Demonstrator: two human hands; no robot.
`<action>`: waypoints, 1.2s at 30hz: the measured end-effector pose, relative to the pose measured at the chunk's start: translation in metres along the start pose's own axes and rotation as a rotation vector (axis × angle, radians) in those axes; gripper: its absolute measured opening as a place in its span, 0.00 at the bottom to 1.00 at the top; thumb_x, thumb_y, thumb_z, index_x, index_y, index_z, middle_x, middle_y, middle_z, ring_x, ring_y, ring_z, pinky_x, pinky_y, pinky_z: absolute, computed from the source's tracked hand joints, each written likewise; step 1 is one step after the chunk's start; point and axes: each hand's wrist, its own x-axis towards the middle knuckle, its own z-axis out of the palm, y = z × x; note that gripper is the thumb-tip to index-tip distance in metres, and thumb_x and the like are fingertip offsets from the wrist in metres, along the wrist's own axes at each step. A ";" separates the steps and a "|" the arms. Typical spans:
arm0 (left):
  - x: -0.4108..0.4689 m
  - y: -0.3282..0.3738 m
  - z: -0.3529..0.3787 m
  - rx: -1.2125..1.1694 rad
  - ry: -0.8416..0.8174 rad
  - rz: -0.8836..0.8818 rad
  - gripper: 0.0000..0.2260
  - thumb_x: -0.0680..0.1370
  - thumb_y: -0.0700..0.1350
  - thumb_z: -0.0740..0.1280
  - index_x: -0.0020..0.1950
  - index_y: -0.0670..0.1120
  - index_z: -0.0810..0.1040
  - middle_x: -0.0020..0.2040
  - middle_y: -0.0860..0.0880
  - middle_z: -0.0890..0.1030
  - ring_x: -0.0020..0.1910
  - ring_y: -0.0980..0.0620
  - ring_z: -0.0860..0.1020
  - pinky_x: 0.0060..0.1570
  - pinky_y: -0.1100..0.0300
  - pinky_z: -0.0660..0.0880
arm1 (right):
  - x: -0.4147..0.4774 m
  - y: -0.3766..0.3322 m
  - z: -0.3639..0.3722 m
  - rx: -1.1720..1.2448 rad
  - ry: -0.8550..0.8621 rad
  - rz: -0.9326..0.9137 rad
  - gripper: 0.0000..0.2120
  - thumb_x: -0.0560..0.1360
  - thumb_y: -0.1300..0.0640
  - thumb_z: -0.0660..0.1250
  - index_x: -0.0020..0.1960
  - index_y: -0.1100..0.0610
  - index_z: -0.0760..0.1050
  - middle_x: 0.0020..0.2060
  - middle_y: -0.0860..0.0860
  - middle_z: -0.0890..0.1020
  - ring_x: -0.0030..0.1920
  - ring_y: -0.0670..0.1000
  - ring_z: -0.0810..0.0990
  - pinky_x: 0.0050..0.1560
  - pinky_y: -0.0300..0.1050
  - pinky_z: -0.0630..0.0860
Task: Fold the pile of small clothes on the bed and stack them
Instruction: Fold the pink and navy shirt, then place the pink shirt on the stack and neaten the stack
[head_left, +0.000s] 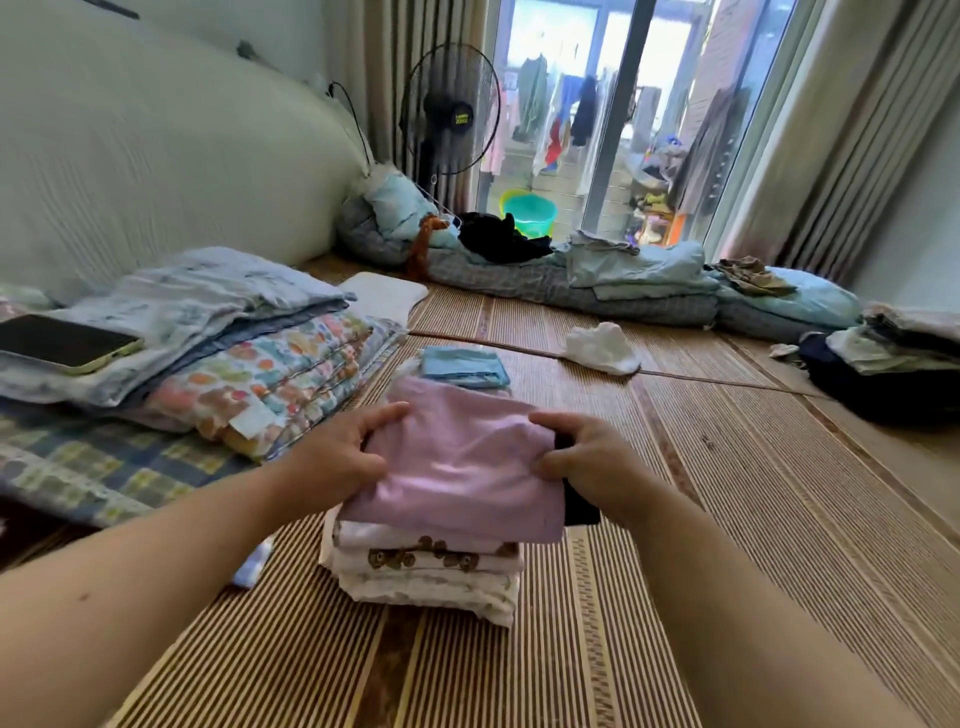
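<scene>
Woven mat (701, 519) covers the bed. The stack sits on it, and all places below are taken from that stack.

Left of the stack, well apart: a pile of folded quilts (249, 379). A phone (62, 343) lies on top, at the end furthest from the stack.

The stack (431, 571): several folded small clothes, white and cream, 1 with a brown print. Edges roughly in line.

On top of the stack: a pink garment (457, 467), folded to a rough rectangle and sitting a little skewed to the right. A dark strip (579, 501) shows under its right edge. Cannot tell if it is part of the garment or another piece.

Left hand (332, 457): on the garment's left edge, fingers curled over the top, thumb against the cloth, gripping it. Right hand (587, 457): mirrors it on the right edge, fingers and thumb pinching the cloth. Neither hand appears to hold anything else.

Just behind the stack: 1 blue folded piece (462, 366), flat on the mat. Further behind and to the right, well apart: 1 white piece (602, 347), crumpled and unfolded.

Step in hand, by my reading: setting the folded pink garment on the stack and squaring it. The task looks well along, with at least 1 piece left to fold.

The next move calls for letting go of both edges without dragging the fold open. The garment then needs nudging left so it lines up with the layers below. After that comes a long reach past the stack for the white piece. The blue piece may need adding too.
</scene>
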 end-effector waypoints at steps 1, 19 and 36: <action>0.003 -0.012 -0.004 0.016 0.000 -0.034 0.34 0.68 0.36 0.65 0.74 0.50 0.67 0.59 0.38 0.78 0.31 0.57 0.74 0.28 0.67 0.69 | 0.014 0.001 0.013 -0.049 -0.025 0.016 0.29 0.68 0.71 0.69 0.67 0.54 0.74 0.58 0.52 0.79 0.57 0.53 0.78 0.59 0.48 0.77; -0.023 0.023 0.036 0.568 -0.024 -0.154 0.33 0.75 0.53 0.63 0.77 0.59 0.54 0.79 0.48 0.42 0.77 0.40 0.45 0.73 0.40 0.53 | -0.027 -0.007 0.040 -0.892 0.147 -0.063 0.36 0.75 0.41 0.63 0.77 0.41 0.49 0.78 0.52 0.52 0.76 0.57 0.52 0.74 0.60 0.55; -0.115 0.146 0.049 0.615 0.168 0.339 0.30 0.74 0.53 0.67 0.75 0.56 0.61 0.77 0.49 0.59 0.76 0.47 0.54 0.74 0.45 0.56 | -0.158 -0.051 -0.016 -0.874 0.402 -0.395 0.37 0.71 0.42 0.68 0.76 0.46 0.57 0.74 0.52 0.63 0.74 0.54 0.59 0.71 0.60 0.62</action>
